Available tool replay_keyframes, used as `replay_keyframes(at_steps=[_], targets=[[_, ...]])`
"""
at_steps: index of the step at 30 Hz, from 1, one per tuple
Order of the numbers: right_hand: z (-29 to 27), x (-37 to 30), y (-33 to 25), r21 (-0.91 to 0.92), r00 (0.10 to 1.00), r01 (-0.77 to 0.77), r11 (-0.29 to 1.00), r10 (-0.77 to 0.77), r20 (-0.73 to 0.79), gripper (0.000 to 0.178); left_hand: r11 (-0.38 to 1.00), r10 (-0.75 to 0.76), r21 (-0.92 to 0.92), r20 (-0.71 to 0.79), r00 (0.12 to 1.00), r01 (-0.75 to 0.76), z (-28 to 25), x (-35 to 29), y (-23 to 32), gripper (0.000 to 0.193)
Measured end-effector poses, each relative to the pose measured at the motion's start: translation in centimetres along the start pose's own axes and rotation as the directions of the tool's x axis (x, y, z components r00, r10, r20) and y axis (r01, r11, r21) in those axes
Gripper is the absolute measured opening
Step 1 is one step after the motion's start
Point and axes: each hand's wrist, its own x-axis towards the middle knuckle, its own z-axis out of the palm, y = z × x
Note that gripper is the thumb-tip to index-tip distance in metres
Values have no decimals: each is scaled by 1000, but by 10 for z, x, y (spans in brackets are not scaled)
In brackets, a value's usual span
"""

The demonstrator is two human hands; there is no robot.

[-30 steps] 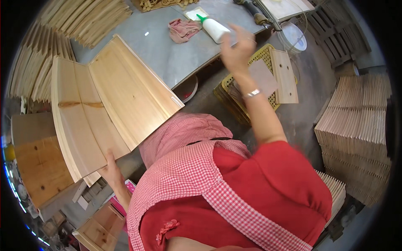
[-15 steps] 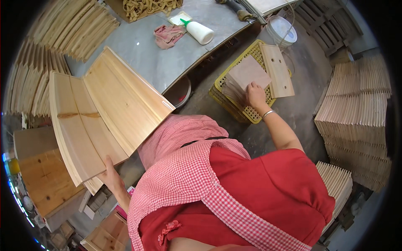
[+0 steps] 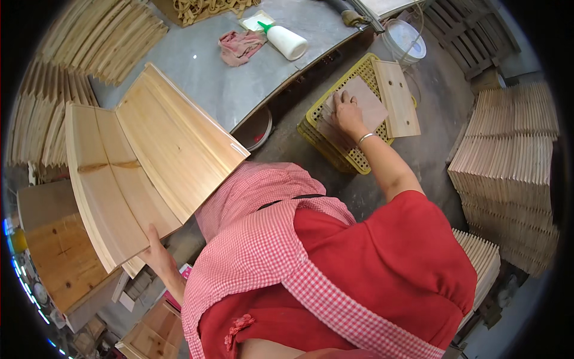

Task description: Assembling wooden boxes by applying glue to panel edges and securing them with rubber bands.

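My left hand [image 3: 158, 256] grips the lower edge of a pale wooden assembly [image 3: 161, 143], thumb on its inner face. Its two long boards meet at an angle, and the left one has a knot band and a lengthwise line. Toward the right, my right hand [image 3: 348, 115] lies on top of a stack of thin brownish square wooden panels [image 3: 372, 109], fingers stretched over the top panel and apart. The stack rests on an upturned-looking yellow perforated plastic crate [image 3: 362, 163]. Beside the stack, a knotty wooden board [image 3: 396, 99] leans over the crate's right side.
On the grey table [image 3: 209, 90] are a white glue bottle with green nozzle [image 3: 288, 43], a pink rag [image 3: 240, 48] and a box of wooden pieces [image 3: 209, 9]. Stacked boards stand left [image 3: 107, 42] and right [image 3: 508, 161]. A white bucket [image 3: 405, 40] stands behind the crate.
My right hand has moved left and farther up over the stacked panels, from their right edge onto the top face. My left hand and the wooden assembly have barely shifted.
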Motion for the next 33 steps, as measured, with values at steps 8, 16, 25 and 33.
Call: replay_keyframes(at_steps=[8, 16, 25, 33], targets=[[-24, -5, 5, 101, 983, 134, 986, -146, 116, 23, 992, -112, 44, -90, 990, 116, -8, -9, -4, 51], [-209, 45, 101, 370, 609, -295, 881, 472, -637, 29, 1000, -7, -12, 13, 1000, 7, 7, -9, 14, 21], [-304, 70, -322, 221, 419, 906, 361, -694, -586, 22, 998, 29, -51, 69, 997, -26, 1, -9, 11, 26], [-292, 87, -504, -20, 196, 980, 198, -977, -82, 16, 999, -30, -21, 21, 999, 30, 5, -10, 16, 31]])
